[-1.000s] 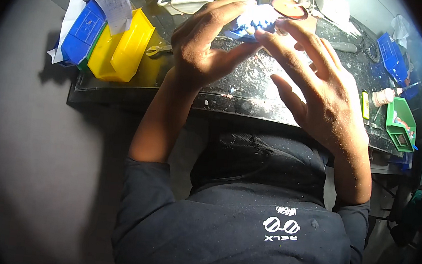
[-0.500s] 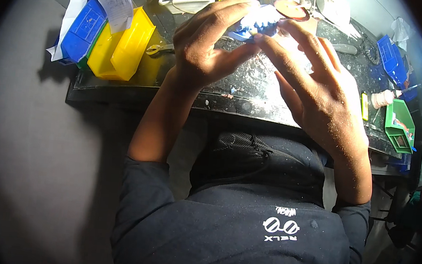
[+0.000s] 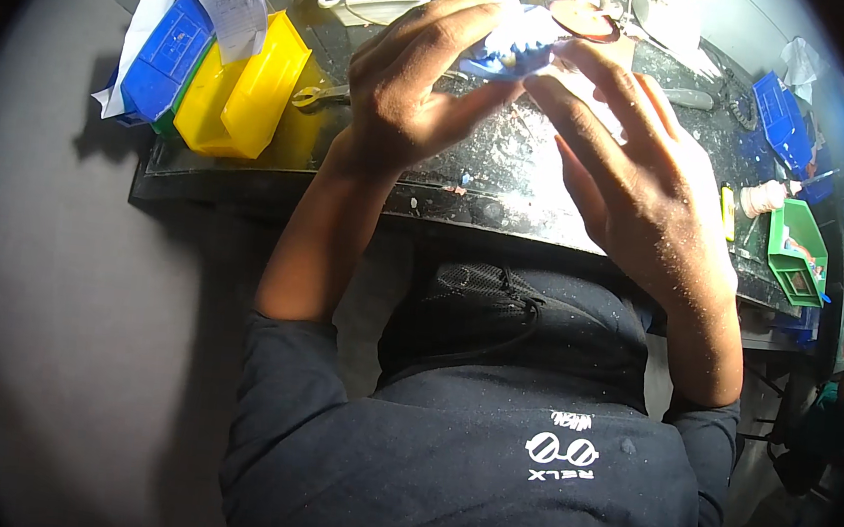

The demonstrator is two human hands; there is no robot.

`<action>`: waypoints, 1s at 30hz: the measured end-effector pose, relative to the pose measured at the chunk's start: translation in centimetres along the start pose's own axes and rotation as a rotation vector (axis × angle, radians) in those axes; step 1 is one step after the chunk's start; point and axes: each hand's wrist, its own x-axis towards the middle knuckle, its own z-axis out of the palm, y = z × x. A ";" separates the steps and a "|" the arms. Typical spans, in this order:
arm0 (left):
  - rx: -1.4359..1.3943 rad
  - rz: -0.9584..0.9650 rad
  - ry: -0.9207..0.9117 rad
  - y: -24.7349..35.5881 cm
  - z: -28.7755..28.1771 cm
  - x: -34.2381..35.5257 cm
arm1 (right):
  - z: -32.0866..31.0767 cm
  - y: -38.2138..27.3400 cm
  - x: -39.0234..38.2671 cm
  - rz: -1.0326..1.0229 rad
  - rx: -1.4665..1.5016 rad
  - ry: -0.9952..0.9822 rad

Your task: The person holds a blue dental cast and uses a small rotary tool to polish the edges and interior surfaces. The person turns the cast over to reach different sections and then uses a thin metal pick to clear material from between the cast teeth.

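Note:
A blue-and-white dental model (image 3: 508,58) with a row of teeth is held up over the workbench, in bright light. My left hand (image 3: 413,82) is closed round its left side, fingers over the top and thumb beneath. At the right end, fingertips of my right hand (image 3: 646,173) grip the model's edge, one above and one below. Its far side is hidden, and glare washes out part of its surface. Pale dust speckles both hands.
Blue and yellow bins (image 3: 267,84) with papers (image 3: 229,6) stand at the bench's left end, beside yellow-handled pliers (image 3: 318,95). A white tray (image 3: 376,9) sits behind. To the right are a green bin (image 3: 797,251), a blue bin (image 3: 783,119) and a yellow stick-like thing (image 3: 728,212).
A fingertip of my right hand has slid right and down, off the model's front toward its lower right edge. More of the model shows. My left hand keeps its hold.

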 end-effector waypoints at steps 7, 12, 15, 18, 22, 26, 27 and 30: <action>0.102 -0.182 -0.073 0.7 -1.2 0.9 | 1.7 0.9 1.1 0.215 0.194 -0.075; 0.078 -0.104 0.071 -0.8 -0.6 0.0 | 8.0 0.0 4.4 0.233 -0.123 -0.359; 0.068 -0.116 0.080 -0.9 -0.2 0.0 | 8.8 0.0 4.7 0.165 -0.184 -0.349; 0.045 -0.133 0.079 -0.9 0.1 0.2 | 11.4 1.1 4.3 0.208 -0.162 -0.338; 0.036 -0.157 0.091 -0.9 -0.3 -0.2 | 9.9 0.3 4.2 0.225 -0.123 -0.380; 0.020 -0.160 0.109 -0.9 0.1 -0.2 | 7.9 0.4 2.8 0.209 -0.101 -0.204; 0.013 -0.173 0.108 -0.9 0.1 -0.2 | 7.2 0.7 2.6 0.292 -0.077 -0.226; 0.050 -0.178 0.082 -0.7 -0.3 -0.3 | 5.0 3.1 1.5 0.317 0.101 -0.118</action>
